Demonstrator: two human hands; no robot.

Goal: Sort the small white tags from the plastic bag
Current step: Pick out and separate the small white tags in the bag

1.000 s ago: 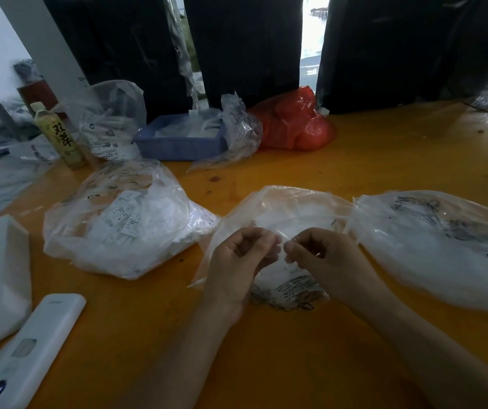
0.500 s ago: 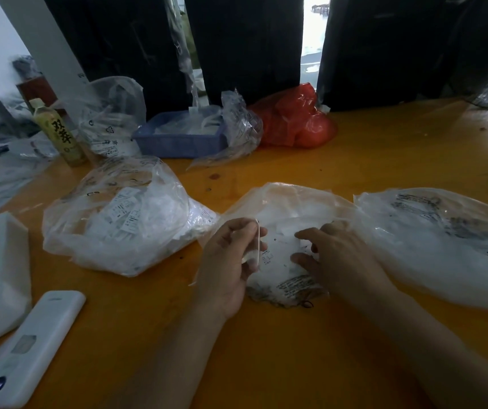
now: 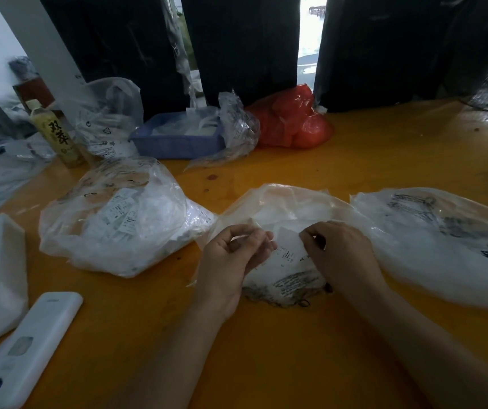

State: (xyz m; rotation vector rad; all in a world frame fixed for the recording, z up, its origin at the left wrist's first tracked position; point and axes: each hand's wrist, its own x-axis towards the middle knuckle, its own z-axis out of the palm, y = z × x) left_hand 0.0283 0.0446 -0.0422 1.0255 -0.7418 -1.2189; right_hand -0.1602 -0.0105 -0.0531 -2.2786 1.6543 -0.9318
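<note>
- Work surface: orange wooden table (image 3: 340,160), filling most of the frame.
- Plastic bag (image 3: 284,208), clear, lay open at centre frame, just above both hands; printed text showed on its lower fold.
- Small white tags (image 3: 288,252): a loose heap sat inside that bag, between the two hands.
- Left hand (image 3: 231,261), lower centre: fingers curled, thumb and fingertips pinching a small pale slip, apparently one tag; the item was too small to identify with certainty.
- Right hand (image 3: 340,255), just right of the left: fingers curled down onto the heap of tags, pinching at the upper edge of one.
- Second bag of tags (image 3: 118,225), left of centre, full and bunched; a third bag (image 3: 443,243), at the right edge, lay flat.
- Also present: blue tray (image 3: 177,140) and red bag (image 3: 293,122) at upper centre, drink bottle (image 3: 56,134) at upper left, white handheld device (image 3: 27,349) at lower left.
- Step in hand, as judged: picking single tags out of the centre bag.
- Next move, as judged: separating one tag cleanly from its neighbours calls for a fine fingertip pinch; thin slips may cling together or to the film.
</note>
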